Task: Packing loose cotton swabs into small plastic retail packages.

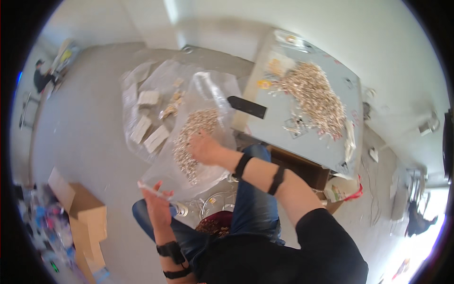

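Observation:
A clear plastic bag lies spread before my knees, its near edge lifted. Inside is a heap of small, shiny, gold-pink pieces, too small to name. My left hand is at the bag's near left edge, fingers closed on the plastic. My right hand reaches over the heap and touches it, with bent fingers somewhat apart; some fingertips are hard to make out against the pieces. No held piece shows in it.
A grey table at the right bears a larger pile of similar pieces and a black strip. Pale blocks lie on plastic sheeting at the left. An opened cardboard box stands lower left. Another person sits far left.

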`<state>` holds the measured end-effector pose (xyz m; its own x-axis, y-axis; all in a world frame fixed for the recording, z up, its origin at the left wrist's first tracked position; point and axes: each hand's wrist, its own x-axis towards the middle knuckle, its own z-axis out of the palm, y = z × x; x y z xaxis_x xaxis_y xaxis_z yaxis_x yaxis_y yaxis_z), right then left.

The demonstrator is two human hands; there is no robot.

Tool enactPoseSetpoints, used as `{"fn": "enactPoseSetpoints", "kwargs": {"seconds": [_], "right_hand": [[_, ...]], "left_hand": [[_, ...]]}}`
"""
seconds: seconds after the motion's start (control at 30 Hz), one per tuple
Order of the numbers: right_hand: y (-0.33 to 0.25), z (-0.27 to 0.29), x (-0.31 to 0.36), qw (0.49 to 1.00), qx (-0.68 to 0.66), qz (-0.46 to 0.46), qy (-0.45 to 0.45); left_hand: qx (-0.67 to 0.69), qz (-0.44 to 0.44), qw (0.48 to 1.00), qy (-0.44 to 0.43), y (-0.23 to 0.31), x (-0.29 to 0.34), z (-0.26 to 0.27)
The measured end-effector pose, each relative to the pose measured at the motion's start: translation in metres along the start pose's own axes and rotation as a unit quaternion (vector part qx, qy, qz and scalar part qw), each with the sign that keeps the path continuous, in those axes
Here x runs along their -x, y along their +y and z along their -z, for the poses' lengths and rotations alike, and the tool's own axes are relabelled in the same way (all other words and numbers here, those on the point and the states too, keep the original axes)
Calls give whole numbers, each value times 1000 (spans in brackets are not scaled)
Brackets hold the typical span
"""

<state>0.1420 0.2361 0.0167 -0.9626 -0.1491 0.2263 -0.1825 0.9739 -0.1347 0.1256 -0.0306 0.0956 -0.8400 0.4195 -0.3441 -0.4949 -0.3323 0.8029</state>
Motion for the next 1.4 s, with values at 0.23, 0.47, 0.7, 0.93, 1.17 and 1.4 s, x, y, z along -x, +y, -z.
{"fn": "enactPoseSetpoints", "kwargs": {"seconds": [0.23, 0.47, 0.7, 0.93, 1.17, 1.4], "right_hand": [[26, 30, 53, 875, -170, -170, -419], [113, 74, 190, 862, -66, -492, 107], [176, 77, 256, 802, 33, -596, -11], [232, 95, 258, 738, 118, -664, -21], [261, 101, 260, 678, 82, -728, -63], [269, 82, 270, 741, 92, -665, 9]], "left_hand": [[-51, -6, 997, 55, 8, -1, -9], [-100, -20, 994, 38, -2, -3, -23], [-218, -53, 972, 70, -8, -14, -19], [-217, -75, 970, 85, 1, -24, 2], [-218, -80, 964, 130, 1, -23, 4], [-193, -59, 972, 117, -5, -25, -10]]}}
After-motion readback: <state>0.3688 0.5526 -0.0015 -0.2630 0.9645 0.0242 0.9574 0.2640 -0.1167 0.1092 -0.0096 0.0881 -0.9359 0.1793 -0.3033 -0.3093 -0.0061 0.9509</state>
